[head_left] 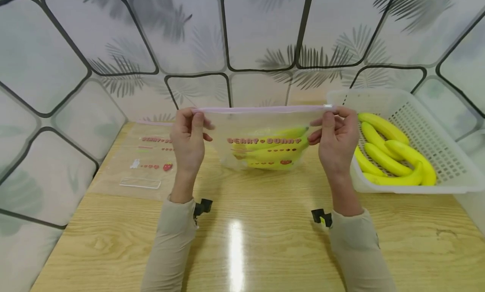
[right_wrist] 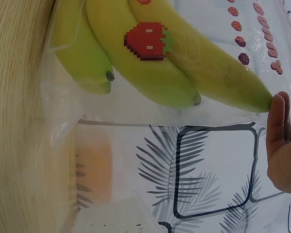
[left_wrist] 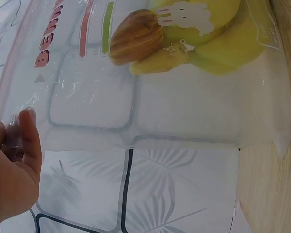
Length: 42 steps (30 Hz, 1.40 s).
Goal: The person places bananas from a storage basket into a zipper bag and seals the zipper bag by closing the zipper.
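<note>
A clear zip bag printed with pink letters stands upright at the middle of the table, its pink slider strip stretched level along the top. Inside lies a bunch of bananas, seen closer through the plastic in the right wrist view. My left hand pinches the bag's top left corner between thumb and fingers. At the top right corner, beside the whitish slider, my right hand pinches the strip. The left wrist view shows the brown stem end of the bunch.
Another zip bag lies flat on the wooden table at the left. On the right stands a white perforated basket with several bananas in it. A patterned curtain-like backdrop rises behind the table.
</note>
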Motion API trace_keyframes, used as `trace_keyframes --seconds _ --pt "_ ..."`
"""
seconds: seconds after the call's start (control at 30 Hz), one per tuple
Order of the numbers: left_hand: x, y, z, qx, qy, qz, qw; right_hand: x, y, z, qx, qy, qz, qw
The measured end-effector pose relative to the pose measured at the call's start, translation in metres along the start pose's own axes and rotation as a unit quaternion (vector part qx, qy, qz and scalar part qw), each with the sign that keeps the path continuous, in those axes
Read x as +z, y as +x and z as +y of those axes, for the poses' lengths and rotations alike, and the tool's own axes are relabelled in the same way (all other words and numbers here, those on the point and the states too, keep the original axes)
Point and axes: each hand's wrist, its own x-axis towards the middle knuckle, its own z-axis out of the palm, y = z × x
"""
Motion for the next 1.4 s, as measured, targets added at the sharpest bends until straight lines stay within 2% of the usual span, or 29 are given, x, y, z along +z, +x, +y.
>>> trace_keyframes --seconds 0.13,0.2,0.27,0.33,0.4,0.47,0.53,0.6,0.67,0.7,0.8,0.93,1.07,1.2,1.4 --pt "0.001 0.001 0.0 0.003 0.002 0.025 0.9997 0.001 0.0 -0.003 0.001 0.03 0.011 0.9995" --pt "0.004 0.001 0.001 0.006 0.019 0.028 0.9994 0.002 0.001 -0.005 0.002 0.051 0.023 0.9984" --pt "0.008 -0.001 0.004 0.014 0.054 0.03 0.998 0.003 0.0 -0.006 0.0 0.066 0.033 0.9973" --pt "0.014 -0.003 0.008 0.05 0.11 0.029 0.9923 0.005 0.0 -0.006 -0.004 0.076 0.036 0.9965" --pt "0.022 -0.006 0.013 0.109 0.178 0.033 0.9775 0.008 -0.001 -0.005 -0.008 0.086 0.032 0.9957" --pt "0.033 -0.009 0.019 0.175 0.235 0.04 0.9553 0.01 -0.002 -0.005 -0.014 0.092 0.028 0.9952" --pt "0.044 -0.012 0.023 0.233 0.27 0.034 0.9335 0.013 -0.003 -0.004 -0.027 0.09 0.021 0.9954" --pt "0.053 -0.017 0.027 0.272 0.283 0.014 0.9197 0.014 -0.004 -0.004 -0.04 0.085 0.009 0.9955" --pt "0.062 -0.022 0.03 0.296 0.28 -0.017 0.9128 0.014 -0.005 -0.004 -0.055 0.076 -0.009 0.9956" --pt "0.066 -0.026 0.031 0.303 0.275 -0.033 0.912 0.014 -0.006 -0.004 -0.063 0.069 -0.018 0.9955" --pt "0.079 -0.036 0.034 0.3 0.248 -0.08 0.9177 0.014 -0.008 -0.005 -0.091 0.044 -0.038 0.9941" --pt "0.092 -0.045 0.042 0.263 0.185 -0.145 0.9356 0.013 -0.01 -0.007 -0.152 0.015 -0.053 0.9869" --pt "0.097 -0.048 0.049 0.228 0.144 -0.189 0.9441 0.015 -0.011 -0.008 -0.217 -0.001 -0.084 0.9725" --pt "0.1 -0.049 0.049 0.214 0.134 -0.192 0.9483 0.016 -0.011 -0.008 -0.243 0.006 -0.116 0.9629" --pt "0.108 -0.047 0.048 0.199 0.117 -0.16 0.9597 0.018 -0.012 -0.008 -0.257 0.003 -0.142 0.9559"
